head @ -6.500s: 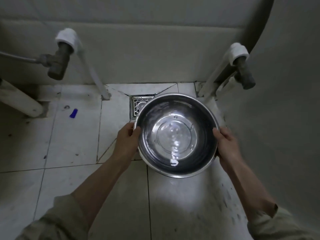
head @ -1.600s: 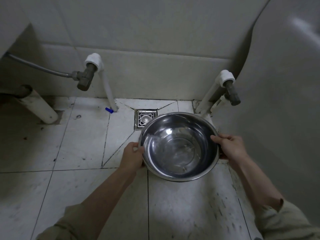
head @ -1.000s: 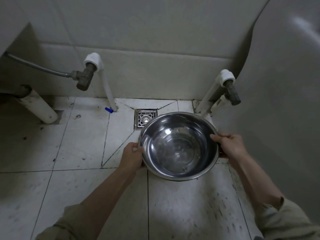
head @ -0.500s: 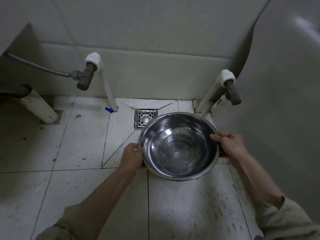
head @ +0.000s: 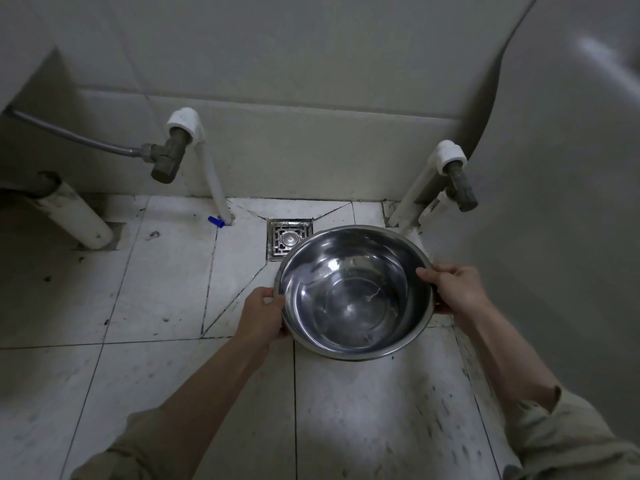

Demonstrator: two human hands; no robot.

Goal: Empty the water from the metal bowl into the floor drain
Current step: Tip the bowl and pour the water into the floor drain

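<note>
I hold a shiny metal bowl (head: 353,292) above the white tiled floor with both hands. My left hand (head: 261,315) grips its left rim and my right hand (head: 450,289) grips its right rim. The bowl sits roughly level, its mouth facing up toward me, with only a thin film of water showing at the bottom. The square metal floor drain (head: 285,239) lies just beyond the bowl's far left edge, and the bowl covers its near right corner.
A white pipe with a brass valve (head: 169,157) and a hose stands at the back left. Another piped valve (head: 459,183) is at the back right. A thick white drain pipe (head: 74,220) slants at far left. A small blue piece (head: 216,221) lies by the wall. A large curved fixture (head: 568,202) fills the right.
Over the last seconds the view has pulled back from the floor and the bowl now holds far less water. In the last second the bowl and hands have barely moved.
</note>
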